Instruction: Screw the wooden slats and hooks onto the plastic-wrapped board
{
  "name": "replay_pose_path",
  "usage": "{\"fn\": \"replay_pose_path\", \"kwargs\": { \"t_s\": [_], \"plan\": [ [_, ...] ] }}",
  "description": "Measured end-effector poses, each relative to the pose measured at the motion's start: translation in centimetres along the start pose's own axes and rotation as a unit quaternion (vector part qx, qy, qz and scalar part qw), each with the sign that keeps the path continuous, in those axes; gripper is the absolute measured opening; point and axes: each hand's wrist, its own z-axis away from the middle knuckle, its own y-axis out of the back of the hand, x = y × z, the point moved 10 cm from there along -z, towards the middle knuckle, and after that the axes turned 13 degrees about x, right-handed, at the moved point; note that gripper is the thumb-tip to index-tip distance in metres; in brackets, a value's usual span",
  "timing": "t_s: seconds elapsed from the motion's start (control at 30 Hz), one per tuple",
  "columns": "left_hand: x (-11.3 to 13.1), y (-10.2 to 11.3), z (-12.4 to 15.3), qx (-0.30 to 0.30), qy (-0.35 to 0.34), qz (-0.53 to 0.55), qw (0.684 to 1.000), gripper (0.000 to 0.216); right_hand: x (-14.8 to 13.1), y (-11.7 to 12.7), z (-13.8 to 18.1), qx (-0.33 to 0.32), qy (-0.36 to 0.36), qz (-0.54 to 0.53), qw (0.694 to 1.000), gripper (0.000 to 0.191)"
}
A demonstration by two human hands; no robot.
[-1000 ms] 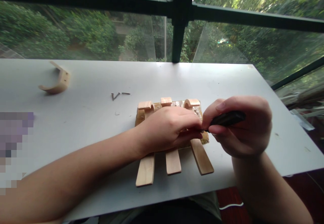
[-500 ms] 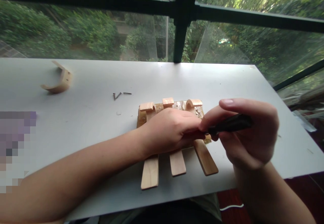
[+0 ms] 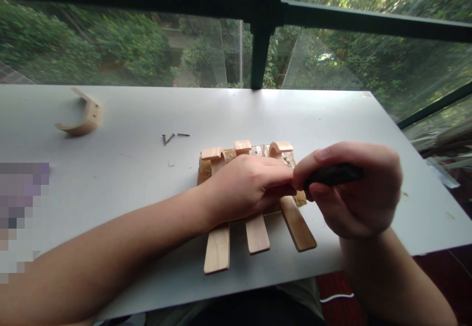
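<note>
A block covered in shiny brown tape [image 3: 266,150] lies on the table with three wooden hooks across it: a left hook [image 3: 217,252], a middle hook [image 3: 258,235] and a right hook [image 3: 299,225]. Over the block reaches my left hand [image 3: 254,183], fingers pressed together. Its fingertips end beside the right hook, and what they pinch is hidden. My right hand [image 3: 361,188] is closed around the black handle of a screwdriver [image 3: 334,174], just right of the block and close against my left fingertips. The screwdriver's tip cannot be seen.
Several loose screws [image 3: 169,138] lie left of the block on the white table [image 3: 140,173]. A separate curved wooden hook [image 3: 86,119] sits at the far left. Windows [image 3: 129,45] rise behind the table's back edge. A blurred-out patch covers the left edge.
My right hand has turned the screwdriver slightly, so its handle shows at a different angle. The left hand stays in place over the block. The whole view has shifted a little.
</note>
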Motion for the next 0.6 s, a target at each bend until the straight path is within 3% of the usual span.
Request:
{"fn": "replay_pose_path", "kwargs": {
  "t_s": [0.2, 0.6],
  "plan": [
    [-0.4, 0.1, -0.2, 0.005, 0.017, -0.001, 1.000, 0.018, 0.5, 0.2, 0.0, -0.004, -0.006, -0.002, 1.000, 0.046],
    [-0.4, -0.2, -0.2, -0.016, 0.024, -0.010, 1.000, 0.019, 1.6, 0.5, 0.6, 0.001, -0.021, -0.011, 1.000, 0.057]
  ]
}}
